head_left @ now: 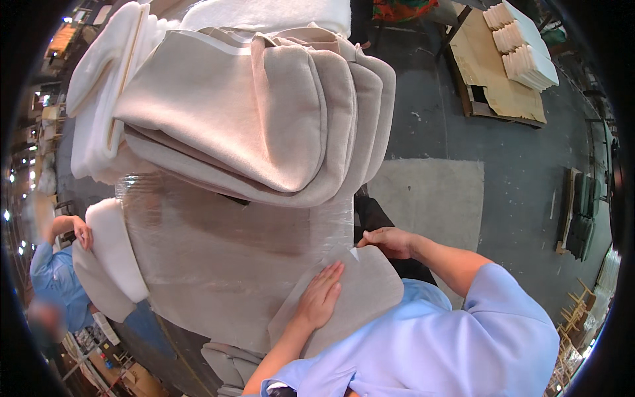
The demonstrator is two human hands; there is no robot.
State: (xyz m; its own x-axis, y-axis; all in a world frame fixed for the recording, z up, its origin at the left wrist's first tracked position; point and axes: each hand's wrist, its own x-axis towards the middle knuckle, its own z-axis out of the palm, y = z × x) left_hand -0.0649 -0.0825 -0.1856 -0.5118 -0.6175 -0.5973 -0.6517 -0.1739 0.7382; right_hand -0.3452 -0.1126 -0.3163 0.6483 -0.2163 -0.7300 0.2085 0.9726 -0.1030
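Note:
A light grey fabric cover (372, 281) lies over the near right edge of the table, close against my body. My left hand (320, 296) rests flat on it, fingers stretched out toward the far side. At the cover's far right corner, my right hand (389, 242) is closed on the edge, the fabric pinched between thumb and fingers. A small white patch shows at that edge between my hands. Beyond them, a stack of beige-grey fabric covers (218, 112) with rounded corners takes up the far half of the table.
The tabletop (218, 258) has a clear plastic wrap. White padding (99, 132) is piled at far left. At left, a co-worker in blue (59, 278) holds a white pad (116, 245) with grey fabric. Grey folded pieces (231, 364) lie below; white foam stacks (522, 56) sit on a pallet.

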